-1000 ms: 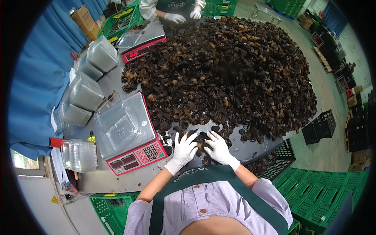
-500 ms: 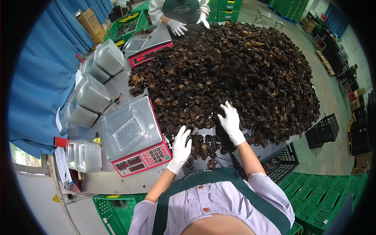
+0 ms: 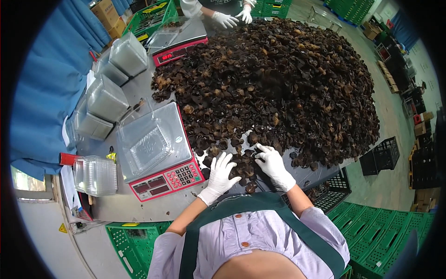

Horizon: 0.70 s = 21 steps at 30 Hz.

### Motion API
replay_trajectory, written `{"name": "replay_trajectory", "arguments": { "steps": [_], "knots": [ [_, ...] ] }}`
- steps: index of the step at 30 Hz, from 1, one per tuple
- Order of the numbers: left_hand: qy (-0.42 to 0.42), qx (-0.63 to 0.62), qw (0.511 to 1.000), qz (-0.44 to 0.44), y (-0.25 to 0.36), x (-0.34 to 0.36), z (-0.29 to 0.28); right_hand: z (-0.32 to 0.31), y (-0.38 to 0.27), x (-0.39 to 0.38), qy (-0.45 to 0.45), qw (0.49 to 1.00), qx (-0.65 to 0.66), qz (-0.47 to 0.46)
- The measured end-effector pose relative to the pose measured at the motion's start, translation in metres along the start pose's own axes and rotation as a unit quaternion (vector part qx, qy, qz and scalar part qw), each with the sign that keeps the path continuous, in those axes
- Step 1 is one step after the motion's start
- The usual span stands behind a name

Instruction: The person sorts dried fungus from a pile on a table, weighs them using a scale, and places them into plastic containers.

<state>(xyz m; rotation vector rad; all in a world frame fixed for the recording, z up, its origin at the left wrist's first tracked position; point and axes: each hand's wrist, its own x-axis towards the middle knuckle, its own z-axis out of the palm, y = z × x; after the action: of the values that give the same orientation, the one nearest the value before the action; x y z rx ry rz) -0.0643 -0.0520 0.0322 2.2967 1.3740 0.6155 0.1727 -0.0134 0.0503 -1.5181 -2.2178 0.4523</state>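
Note:
A large heap of dark brown wood ear mushrooms (image 3: 278, 88) covers most of the metal table. A small loose group of wood ear mushrooms (image 3: 245, 169) lies at the near edge, between my two white-gloved hands. My left hand (image 3: 220, 179) rests at its left side, fingers stretched forward and thumb apart. At its right side my right hand (image 3: 275, 169) reaches in with fingers extended, touching the pieces. Neither hand visibly grips anything. Left of my left hand stands a red-framed weighing scale (image 3: 160, 146) with a clear plastic tray (image 3: 151, 148) on its plate.
Stacks of clear plastic trays (image 3: 107, 97) and clear lids (image 3: 96, 176) line the table's left side. A second scale (image 3: 179, 44) stands farther back. Across the heap a co-worker's gloved hands (image 3: 225, 20) are at work. Green crates (image 3: 371, 232) and a black crate (image 3: 337, 190) sit at lower right.
My right hand has drawn back toward me, bringing mushrooms nearer the small group. My left hand has shifted slightly right with its thumb spread. The co-worker's hands have come closer together.

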Motion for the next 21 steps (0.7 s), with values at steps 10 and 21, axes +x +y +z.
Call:
{"name": "replay_trajectory", "arguments": {
  "steps": [10, 21],
  "knots": [
    [-0.021, 0.023, 0.999, -0.044, 0.019, 0.009, -0.012, -0.043, 0.009, -0.032, 0.020, 0.963, -0.050, 0.262],
    [-0.072, 0.061, 0.995, -0.042, 0.020, 0.056, 0.001, 0.008, 0.005, -0.033, 0.042, 0.957, -0.009, 0.288]
  ]
}}
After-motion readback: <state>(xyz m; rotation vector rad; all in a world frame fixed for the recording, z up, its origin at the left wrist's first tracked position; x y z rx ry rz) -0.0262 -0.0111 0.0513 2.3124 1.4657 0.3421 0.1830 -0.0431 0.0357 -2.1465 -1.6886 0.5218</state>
